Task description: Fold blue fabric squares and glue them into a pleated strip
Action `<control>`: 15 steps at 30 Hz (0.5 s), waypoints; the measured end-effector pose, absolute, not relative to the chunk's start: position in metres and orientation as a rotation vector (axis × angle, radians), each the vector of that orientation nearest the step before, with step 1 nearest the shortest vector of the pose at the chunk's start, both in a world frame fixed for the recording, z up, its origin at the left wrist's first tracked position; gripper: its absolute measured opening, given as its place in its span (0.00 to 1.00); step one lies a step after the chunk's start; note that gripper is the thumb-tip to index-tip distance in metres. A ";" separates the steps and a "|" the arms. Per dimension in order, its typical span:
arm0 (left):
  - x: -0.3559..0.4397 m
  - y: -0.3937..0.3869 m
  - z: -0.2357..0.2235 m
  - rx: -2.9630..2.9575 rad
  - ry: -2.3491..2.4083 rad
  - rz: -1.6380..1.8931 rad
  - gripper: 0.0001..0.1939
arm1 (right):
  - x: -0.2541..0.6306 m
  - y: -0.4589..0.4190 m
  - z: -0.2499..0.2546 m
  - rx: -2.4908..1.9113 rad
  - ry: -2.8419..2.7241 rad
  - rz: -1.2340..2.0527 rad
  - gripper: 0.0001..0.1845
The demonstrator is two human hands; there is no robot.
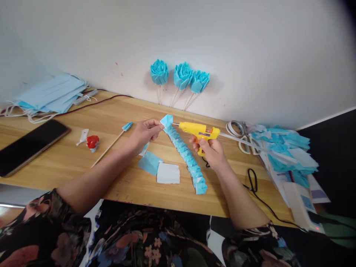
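Counting three blue flowers [183,76] on sticks [174,97] beyond the folded blue strip [183,149], one phone [32,146] well to its left, and one yellow glue gun [193,128], nozzle [175,124] just beside the strip's far end. Label [204,134] on the gun's too tiny to read. Left hand [146,134] has thumb and fingers pinched on that far end, the rest trailing away from the fingertips. Right hand [213,150] has its fingers wrapped round the gun's grip.
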State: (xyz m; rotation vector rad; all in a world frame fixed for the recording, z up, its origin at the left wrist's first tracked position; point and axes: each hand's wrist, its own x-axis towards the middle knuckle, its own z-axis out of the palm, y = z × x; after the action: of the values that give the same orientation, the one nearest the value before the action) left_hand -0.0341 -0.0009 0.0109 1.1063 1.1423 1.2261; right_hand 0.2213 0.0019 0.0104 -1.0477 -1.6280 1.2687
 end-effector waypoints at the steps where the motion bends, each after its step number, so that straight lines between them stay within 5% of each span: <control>1: -0.033 -0.001 0.012 1.111 1.147 1.227 0.10 | 0.221 0.001 0.009 -1.041 -1.658 1.250 0.25; 15: -0.031 -0.004 0.013 1.097 1.139 1.238 0.09 | 0.219 -0.002 0.010 -1.056 -1.863 1.093 0.21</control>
State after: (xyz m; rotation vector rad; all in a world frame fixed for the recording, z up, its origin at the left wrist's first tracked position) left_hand -0.0313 -0.0038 0.0129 1.0973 1.1390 1.2378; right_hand 0.2194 -0.0025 0.0100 -1.0560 -1.8631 1.0933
